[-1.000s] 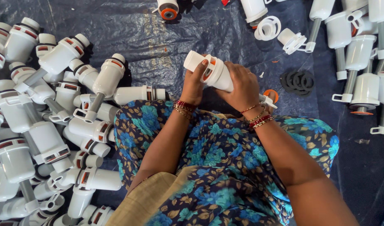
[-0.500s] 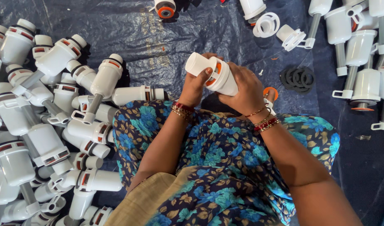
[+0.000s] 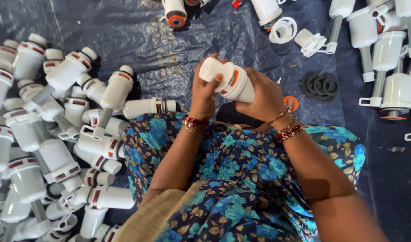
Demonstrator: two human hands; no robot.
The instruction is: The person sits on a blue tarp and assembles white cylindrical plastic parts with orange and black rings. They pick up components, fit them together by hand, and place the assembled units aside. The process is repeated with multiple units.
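I hold a white plastic pump part with an orange band [image 3: 230,79] in both hands above my lap. My left hand [image 3: 204,92] grips its upper-left end, fingers curled over the cap. My right hand [image 3: 262,96] wraps the body from the right. Bangles ring both wrists. My lap is covered by a blue floral dress [image 3: 241,179]. An orange ring [image 3: 291,102] lies on the tarp just behind my right wrist.
A large heap of white pump parts with red bands [image 3: 48,143] fills the left side. More white parts with stems [image 3: 384,49] lie at the right and top. A pile of black rubber rings [image 3: 319,85] sits on the dark blue tarp [image 3: 169,45].
The white part has tilted and shifted slightly left in my hands as they turn it. The piles around me have not moved.
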